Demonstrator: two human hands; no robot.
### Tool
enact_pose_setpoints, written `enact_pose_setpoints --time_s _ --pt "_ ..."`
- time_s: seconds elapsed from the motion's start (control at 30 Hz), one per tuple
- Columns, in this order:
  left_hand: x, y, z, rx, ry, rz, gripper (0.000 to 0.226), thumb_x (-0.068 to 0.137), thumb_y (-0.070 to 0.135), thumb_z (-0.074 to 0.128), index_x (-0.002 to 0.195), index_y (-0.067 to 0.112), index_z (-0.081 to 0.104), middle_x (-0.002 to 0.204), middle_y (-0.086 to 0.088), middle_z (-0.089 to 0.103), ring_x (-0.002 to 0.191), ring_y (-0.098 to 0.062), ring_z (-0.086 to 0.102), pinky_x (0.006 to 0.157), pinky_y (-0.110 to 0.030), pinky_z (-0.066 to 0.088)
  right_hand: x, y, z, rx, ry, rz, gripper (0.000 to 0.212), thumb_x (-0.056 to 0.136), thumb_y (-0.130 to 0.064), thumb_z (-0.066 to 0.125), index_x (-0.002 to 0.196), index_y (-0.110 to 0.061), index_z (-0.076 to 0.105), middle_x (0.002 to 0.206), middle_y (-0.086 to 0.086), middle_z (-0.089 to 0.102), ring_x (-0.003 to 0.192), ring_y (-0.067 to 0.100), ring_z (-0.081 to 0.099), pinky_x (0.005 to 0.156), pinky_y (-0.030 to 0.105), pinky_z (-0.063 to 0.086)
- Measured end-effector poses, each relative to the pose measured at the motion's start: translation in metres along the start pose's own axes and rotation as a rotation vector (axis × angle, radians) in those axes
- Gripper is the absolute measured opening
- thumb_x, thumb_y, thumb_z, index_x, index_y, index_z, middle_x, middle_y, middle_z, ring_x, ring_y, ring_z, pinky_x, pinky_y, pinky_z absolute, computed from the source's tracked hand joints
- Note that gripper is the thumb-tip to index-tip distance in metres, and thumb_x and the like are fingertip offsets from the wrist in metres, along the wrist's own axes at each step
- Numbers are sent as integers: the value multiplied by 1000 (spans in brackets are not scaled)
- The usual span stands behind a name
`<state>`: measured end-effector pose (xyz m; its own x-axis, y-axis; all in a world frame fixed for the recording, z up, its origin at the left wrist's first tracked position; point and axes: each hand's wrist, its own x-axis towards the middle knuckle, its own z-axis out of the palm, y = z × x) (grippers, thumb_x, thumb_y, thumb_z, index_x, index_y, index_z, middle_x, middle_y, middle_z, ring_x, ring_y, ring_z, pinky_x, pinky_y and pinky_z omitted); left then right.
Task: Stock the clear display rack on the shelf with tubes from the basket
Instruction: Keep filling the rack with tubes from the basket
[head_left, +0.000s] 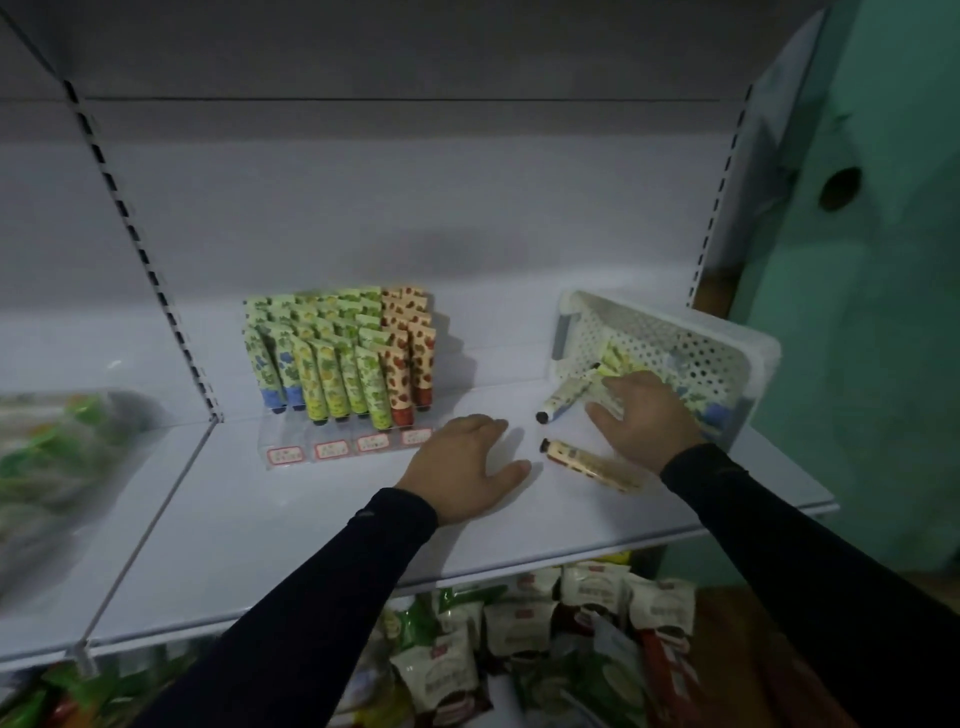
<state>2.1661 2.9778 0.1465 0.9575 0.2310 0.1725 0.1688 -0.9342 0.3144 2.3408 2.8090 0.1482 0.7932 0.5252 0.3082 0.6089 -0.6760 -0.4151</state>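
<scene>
Clear display rack (343, 441) is seated mid-shelf toward the back, packed with upright tubes in blue, green and red rows. White basket (670, 332) is tipped on its side at the shelf's (260, 545) right end, tubes spilled at its mouth. Right hand (644, 415) is laid over them, fingers spread; grip cannot be told. One tube (592, 464) lies loose near the front edge. Left hand (467, 467) is rested flat, fingers relaxed, holding nothing.

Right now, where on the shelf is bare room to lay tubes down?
Bare shelf lies in front of the display rack, left of the left hand. It is crowded by the tipped basket, where loose tubes lie around the right hand.
</scene>
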Motion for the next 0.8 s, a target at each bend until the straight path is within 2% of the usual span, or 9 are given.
enact_pose_setpoints --time_s 0.13,0.27,0.33,0.4,0.47,0.53,0.63,0.73,0.8 --pt "35 17 19 -32 -11 95 57 92 53 57 136 17 53 131 -4 56 122 -25 50 101 -33 40 14 7 2 -63 -52 44 52 93 -34 58 135 -3 54 135 23 49 124 36 49 106 40 40" --pt "67 24 43 -37 -20 203 51 84 46 68 124 14 64 119 -8 64 110 -30 58 94 -40 48 30 11 6 -165 -111 84 47 95 -35 51 135 -10 52 131 20 50 119 36 51 100 40 44" --pt "76 23 53 -53 -24 236 38 82 45 64 105 16 72 99 -6 69 95 -28 62 83 -41 52 36 13 7 -201 -133 90 43 95 -31 50 133 -11 53 129 19 51 118 35 52 98 39 45" --pt "81 21 56 -67 -40 265 27 85 42 61 89 16 69 82 -2 66 83 -23 59 73 -41 51 39 14 10 -210 -148 88 35 94 -27 49 123 -9 57 122 18 56 112 35 55 91 38 47" --pt "82 21 53 -108 -40 283 20 88 35 66 91 16 70 84 -3 66 84 -21 57 76 -40 49 40 14 12 -190 -140 90 23 93 -24 50 105 -8 60 111 17 62 103 34 59 84 37 49" --pt "82 19 48 -143 -2 293 19 87 31 71 97 15 72 88 -3 66 83 -16 56 77 -31 46 41 13 14 -153 -124 91 12 92 -21 52 87 -10 53 101 17 64 97 35 61 77 35 48" --pt "84 13 37 -378 58 107 24 79 33 79 101 27 70 93 8 63 81 -7 55 70 -16 40 42 13 13 -107 -123 83 17 91 -24 53 93 -7 58 102 14 65 96 32 60 78 34 48" --pt "89 10 29 -813 113 -80 23 75 17 83 91 25 68 79 8 58 66 -6 51 61 -18 41 40 10 10 -38 -139 81 31 90 -25 55 112 -3 61 109 14 66 99 30 60 84 35 50" --pt "92 12 25 -980 140 -161 15 78 15 81 86 16 69 74 2 63 65 -11 56 63 -26 51 37 5 9 -2 -144 81 37 90 -23 57 118 0 60 114 17 65 105 32 59 91 40 49"
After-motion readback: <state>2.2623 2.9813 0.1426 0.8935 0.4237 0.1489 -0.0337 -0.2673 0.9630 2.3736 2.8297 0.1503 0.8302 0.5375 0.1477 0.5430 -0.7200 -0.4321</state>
